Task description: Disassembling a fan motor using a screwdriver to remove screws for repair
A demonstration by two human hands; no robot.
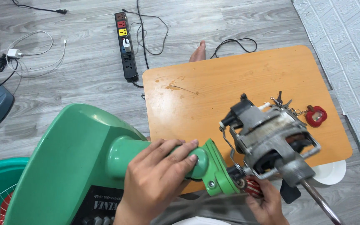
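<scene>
Grey plank floor spreads around a low orange surface (230, 79), with a power strip (126, 46) and loose cables beyond it. I see my left hand (159, 177) wrapped tight around the green fan neck (167, 156), apparently to steady the body tilted across my lap. The bare fan motor (267, 133) hangs over the surface's near edge, its shaft pointing lower right. My right hand (267, 204) sits beneath it, fingers curled on a red-striped screwdriver handle (253, 187) near the joint. Keys with a red fob (315, 116) lie aside, out of the way.
</scene>
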